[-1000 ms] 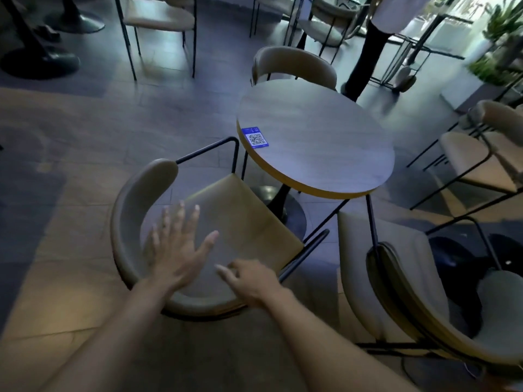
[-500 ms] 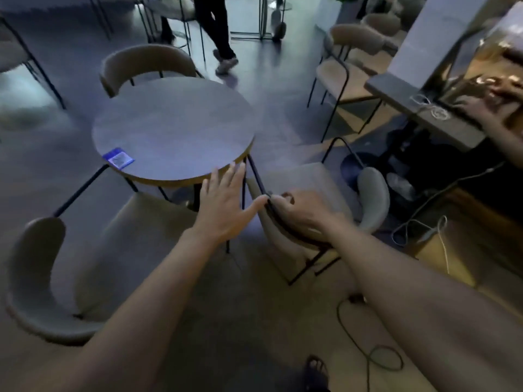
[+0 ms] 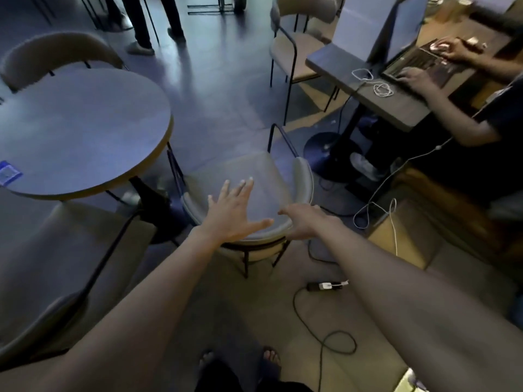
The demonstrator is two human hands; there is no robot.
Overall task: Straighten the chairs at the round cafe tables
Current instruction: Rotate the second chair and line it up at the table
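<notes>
A beige chair (image 3: 249, 171) with a curved backrest stands just right of the round grey table (image 3: 85, 123), its seat facing the table. My left hand (image 3: 235, 210) hovers over the near part of the backrest, fingers spread, holding nothing. My right hand (image 3: 305, 222) is at the backrest's near right rim with its fingers loosely stretched out, not closed round it. A second beige chair (image 3: 56, 278) is at the table's near side, and a third chair (image 3: 56, 49) is tucked in behind the table.
A person types on a laptop at a square table (image 3: 368, 103) on the right. Cables (image 3: 325, 329) and a power adapter (image 3: 325, 285) lie on the floor near my feet. Another chair (image 3: 297, 43) and a standing person's legs (image 3: 147, 24) are at the back.
One second ago my hands were over the left chair. Half a second ago my right hand gripped this chair's backrest; now it has loosened, and my left hand has moved over the backrest.
</notes>
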